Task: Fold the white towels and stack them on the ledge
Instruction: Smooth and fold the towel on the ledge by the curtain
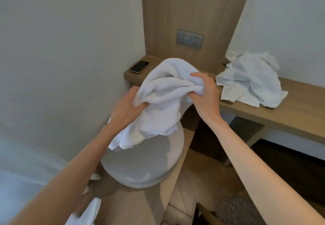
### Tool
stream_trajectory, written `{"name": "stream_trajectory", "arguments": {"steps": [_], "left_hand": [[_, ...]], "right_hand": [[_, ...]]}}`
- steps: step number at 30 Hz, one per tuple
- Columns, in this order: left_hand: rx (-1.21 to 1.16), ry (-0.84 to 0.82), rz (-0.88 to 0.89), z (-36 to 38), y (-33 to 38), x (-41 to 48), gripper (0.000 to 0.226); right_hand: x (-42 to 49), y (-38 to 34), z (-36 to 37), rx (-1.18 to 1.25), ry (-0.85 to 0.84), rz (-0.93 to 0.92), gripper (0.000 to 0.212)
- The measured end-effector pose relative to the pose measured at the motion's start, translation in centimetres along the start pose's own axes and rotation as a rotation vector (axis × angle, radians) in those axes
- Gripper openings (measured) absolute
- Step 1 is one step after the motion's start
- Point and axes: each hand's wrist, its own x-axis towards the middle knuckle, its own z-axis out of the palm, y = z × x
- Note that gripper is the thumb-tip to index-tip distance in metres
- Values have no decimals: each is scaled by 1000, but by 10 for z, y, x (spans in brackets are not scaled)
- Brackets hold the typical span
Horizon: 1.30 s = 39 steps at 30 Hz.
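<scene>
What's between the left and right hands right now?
Head view: a bunched white towel spans from the left hand to the right hand. Both grip it, and nothing else lies between.

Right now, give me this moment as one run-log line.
left hand: grips held towel | right hand: grips held towel | held towel: bunched, unfolded | ledge: crumpled towels, no folded stack visible

A round grey upholstered stool (pixel 140 163) is seen on the wooden floor (pixel 137 205). A black smartphone (pixel 139 66) is laid flat at its 12 o'clock. A grey double socket plate (pixel 190 39) is mounted at the phone's 2 o'clock. A black-and-white striped cushion (pixel 233 209) is seen at the stool's 4 o'clock.
</scene>
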Motion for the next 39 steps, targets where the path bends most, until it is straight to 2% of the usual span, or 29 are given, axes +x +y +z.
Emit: {"name": "stream_trajectory", "arguments": {"steps": [4,11,16,19,25,29,32,35,37,39], "left_hand": [[-37,-78,134,24,50,52,31],[-24,-109,397,101,146,148,35],[-43,-148,446,189,215,232,31],[-79,-180,450,245,256,286,33],[-155,-219,415,350,311,393,32],[-186,-326,406,420,303,434,42],[-73,-487,411,462,282,440,56],[99,-574,323,487,263,440,58],[211,-603,290,494,254,444,58],[248,-638,277,495,252,448,58]], "right_hand": [[23,18,-44,-53,154,57,29],[84,71,-125,-147,413,97,31],[162,143,-176,-254,549,133,32],[219,189,-206,-300,567,166,34],[313,289,-254,-368,460,320,41],[335,360,-252,-523,224,417,45],[336,405,-239,-586,-49,462,55],[338,435,-227,-591,-241,521,58],[342,447,-220,-625,-339,575,57],[346,450,-213,-644,-361,647,56]]}}
